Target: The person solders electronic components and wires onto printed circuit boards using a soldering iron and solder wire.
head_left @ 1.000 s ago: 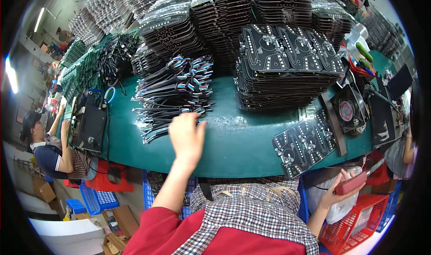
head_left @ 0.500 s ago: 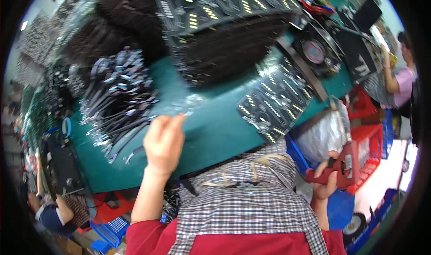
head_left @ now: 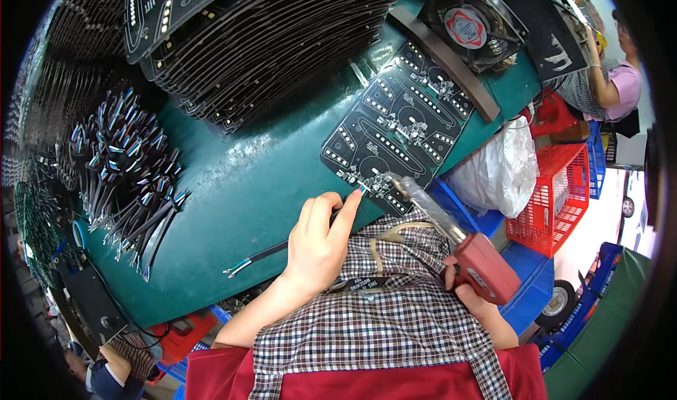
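Between its thumb and fingers, my left hand [head_left: 317, 245] pinches a short black cable [head_left: 266, 254] whose ends show thin coloured wires. One end meets the near part of a black circuit board panel [head_left: 384, 140], beside a cluster of small metal parts; the other trails out left of my hand. Wrapped around the handle of a red soldering gun [head_left: 488, 267], my right hand [head_left: 474, 298] is at the front right. The gun's metal nose slants up and left over the panel's near edge, close to the cable end. Exact contact at the tip is too small to tell.
A tall stack of black boards [head_left: 268, 65] stands behind. To the left lies a heap of black cables [head_left: 130, 171]. A brown bar [head_left: 451, 65] and a fan [head_left: 469, 28] border the panel. Right of the table are a plastic bag [head_left: 502, 167], a red crate [head_left: 550, 213] and another person [head_left: 610, 86].
My left hand has moved right from beside the cable heap to the panel, now with a cable visible in it. The soldering gun has swung up and left, its nose now over the panel.
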Action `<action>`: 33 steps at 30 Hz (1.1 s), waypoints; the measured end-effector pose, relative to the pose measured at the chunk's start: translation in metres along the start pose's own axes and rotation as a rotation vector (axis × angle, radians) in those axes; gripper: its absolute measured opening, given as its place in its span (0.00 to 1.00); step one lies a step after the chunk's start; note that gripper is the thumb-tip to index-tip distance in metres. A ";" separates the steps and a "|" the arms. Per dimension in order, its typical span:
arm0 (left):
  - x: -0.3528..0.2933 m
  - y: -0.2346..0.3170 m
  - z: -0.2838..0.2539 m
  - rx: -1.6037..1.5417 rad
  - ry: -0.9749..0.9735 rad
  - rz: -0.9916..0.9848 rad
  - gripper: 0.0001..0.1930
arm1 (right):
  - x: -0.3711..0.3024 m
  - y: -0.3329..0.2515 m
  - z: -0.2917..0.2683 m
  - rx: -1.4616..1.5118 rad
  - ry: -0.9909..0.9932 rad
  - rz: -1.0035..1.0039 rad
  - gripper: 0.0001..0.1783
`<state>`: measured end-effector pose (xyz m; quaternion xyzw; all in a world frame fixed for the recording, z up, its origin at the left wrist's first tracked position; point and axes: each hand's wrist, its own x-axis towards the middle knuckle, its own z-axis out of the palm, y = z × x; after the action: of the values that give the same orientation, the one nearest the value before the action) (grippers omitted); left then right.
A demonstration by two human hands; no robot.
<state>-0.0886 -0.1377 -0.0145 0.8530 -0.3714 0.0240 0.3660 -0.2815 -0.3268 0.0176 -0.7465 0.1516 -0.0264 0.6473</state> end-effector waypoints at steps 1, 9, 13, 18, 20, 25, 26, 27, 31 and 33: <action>0.000 -0.001 -0.001 0.002 -0.002 0.009 0.22 | 0.001 -0.001 0.003 -0.001 -0.005 0.009 0.27; -0.001 -0.008 0.000 0.101 -0.041 0.076 0.24 | -0.006 0.013 0.005 0.027 0.005 0.102 0.36; -0.003 -0.008 0.002 0.182 -0.028 0.112 0.25 | -0.002 0.014 0.004 0.101 -0.047 0.118 0.38; 0.000 -0.003 0.002 0.135 0.004 0.071 0.25 | -0.005 0.026 0.001 -0.028 -0.057 0.022 0.38; 0.000 -0.003 0.002 0.139 -0.004 0.073 0.25 | -0.004 0.023 0.003 -0.052 -0.037 0.050 0.38; -0.001 -0.004 0.003 0.161 -0.004 0.083 0.25 | -0.005 0.019 0.005 0.007 -0.009 0.181 0.39; -0.002 -0.004 0.003 0.169 -0.005 0.090 0.26 | -0.005 0.020 0.005 0.007 -0.008 0.182 0.39; -0.001 -0.004 0.003 0.167 -0.006 0.091 0.26 | -0.005 0.021 0.006 -0.013 -0.003 0.147 0.39; -0.002 -0.004 0.003 0.206 -0.008 0.106 0.26 | 0.004 0.018 0.005 -0.180 -0.041 0.003 0.39; -0.002 -0.003 0.003 0.232 -0.005 0.110 0.25 | 0.004 0.018 0.002 -0.211 -0.070 -0.007 0.40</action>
<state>-0.0888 -0.1375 -0.0185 0.8680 -0.4131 0.0848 0.2621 -0.2803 -0.3282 -0.0011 -0.8114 0.1283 0.0137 0.5701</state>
